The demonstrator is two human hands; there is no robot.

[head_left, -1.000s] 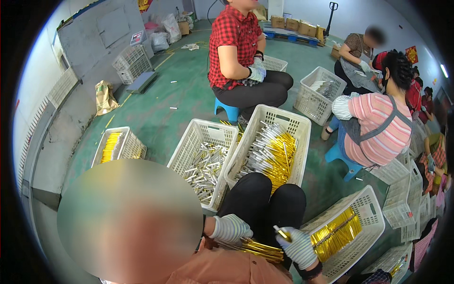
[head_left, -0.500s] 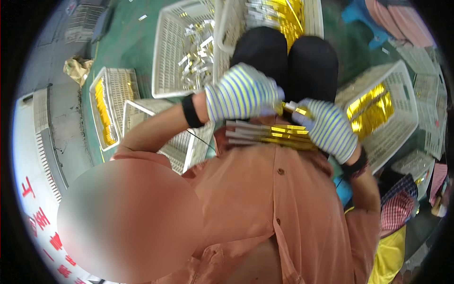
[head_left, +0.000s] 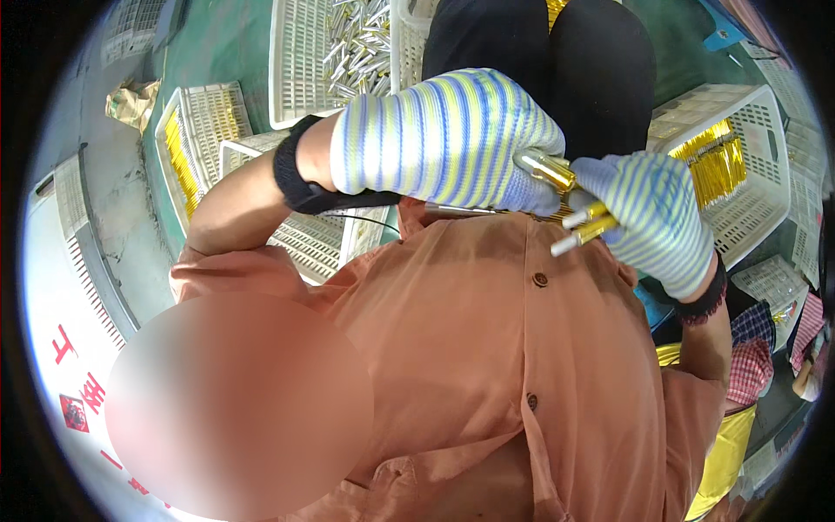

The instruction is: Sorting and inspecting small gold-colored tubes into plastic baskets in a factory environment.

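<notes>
My left hand [head_left: 452,135], in a white glove with blue and yellow-green stripes, is closed at the fingertips on a slim silver-and-gold tube [head_left: 548,170]. Its gold end points toward my right hand [head_left: 652,213], which wears a similar glove. The fingers of that hand are curled round a few gold tubes [head_left: 591,233] with whitish ends sticking out below. Both hands almost meet above my lap, close to my orange-brown shirt [head_left: 470,287]. Under my left hand a thin edge of silver tubes [head_left: 461,210] shows; the rest of them is hidden.
Beyond my left hand, a white basket [head_left: 291,70] holds many loose silver-gold tubes. A smaller basket [head_left: 196,130] at the left has a row of gold ones. At the right, another white basket [head_left: 761,196] contains gold bundles. My dark-clad knees [head_left: 600,78] are ahead.
Both hands have come nearer the camera, and the view has shifted. The bundle of tubes across my lap, plainly visible before, is now mostly covered by my left hand.
</notes>
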